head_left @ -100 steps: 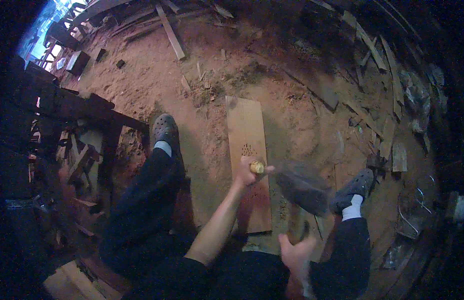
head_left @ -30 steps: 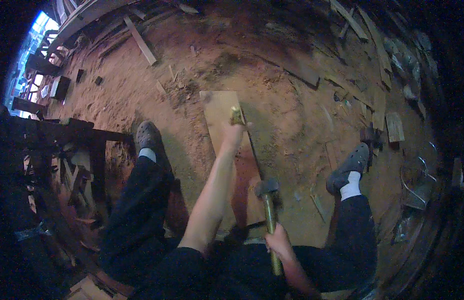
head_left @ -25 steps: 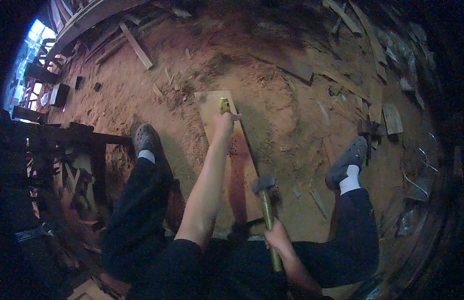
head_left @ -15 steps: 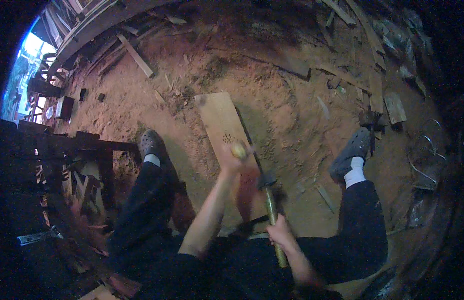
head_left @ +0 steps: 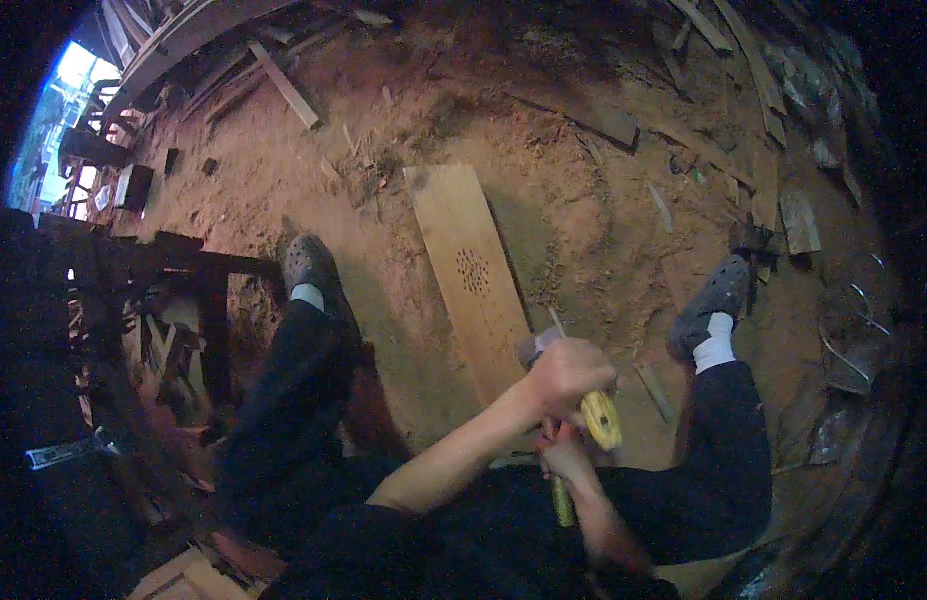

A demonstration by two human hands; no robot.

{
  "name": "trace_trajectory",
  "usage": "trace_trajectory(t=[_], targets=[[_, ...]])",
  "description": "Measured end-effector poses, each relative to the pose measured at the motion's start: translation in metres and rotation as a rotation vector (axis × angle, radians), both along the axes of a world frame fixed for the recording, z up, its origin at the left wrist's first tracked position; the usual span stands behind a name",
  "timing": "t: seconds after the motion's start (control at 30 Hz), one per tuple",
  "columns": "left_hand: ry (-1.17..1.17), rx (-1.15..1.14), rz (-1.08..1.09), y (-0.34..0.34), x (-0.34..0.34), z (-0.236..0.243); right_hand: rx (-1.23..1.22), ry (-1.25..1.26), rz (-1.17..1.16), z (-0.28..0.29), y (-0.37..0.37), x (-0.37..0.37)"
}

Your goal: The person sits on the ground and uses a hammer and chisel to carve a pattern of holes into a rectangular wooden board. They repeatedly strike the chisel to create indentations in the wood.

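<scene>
My left hand [head_left: 573, 370] is closed round a tool [head_left: 600, 418] with a yellow handle; a thin shaft sticks up beyond the knuckles. It is held over the head [head_left: 536, 344] of a hammer. Just below, my right hand [head_left: 565, 455] grips the hammer's yellowish handle [head_left: 563, 502]; the two hands overlap in this view, and whether they touch I cannot tell. A long pale board [head_left: 443, 210] lies on the dirt between my feet, with a cluster of small dark holes or marks [head_left: 473, 270]. The board's near end is hidden by my arm.
My feet in grey clogs [head_left: 309, 262] are spread either side of the board. A dark wooden frame [head_left: 218, 262] stands at left. Scrap planks [head_left: 283, 85] lie on the dirt [head_left: 583, 230] ahead and at right, with bent wire [head_left: 843, 360] at the far right.
My left hand has come from over the board down and rightward to above my right hand, tilting the yellow-handled tool. The dark marks on the board now show. My right hand still holds the hammer.
</scene>
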State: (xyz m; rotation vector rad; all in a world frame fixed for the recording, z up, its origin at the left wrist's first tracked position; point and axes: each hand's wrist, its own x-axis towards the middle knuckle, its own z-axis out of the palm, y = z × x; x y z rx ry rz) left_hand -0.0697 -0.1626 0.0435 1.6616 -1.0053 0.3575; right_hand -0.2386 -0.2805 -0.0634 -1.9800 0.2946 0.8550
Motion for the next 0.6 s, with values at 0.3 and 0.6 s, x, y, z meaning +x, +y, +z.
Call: trace_trajectory(t=[0.3, 0.6], targets=[[0.263, 0.223, 0.245, 0.035, 0.001, -0.064, 0.036, 0.275, -0.262, 0.056, 0.019, 0.029], [0.296, -0.007, 0.414, 0.029, 0.003, -0.062, 0.048, 0.346, -0.298, 0.066, 0.015, 0.034]])
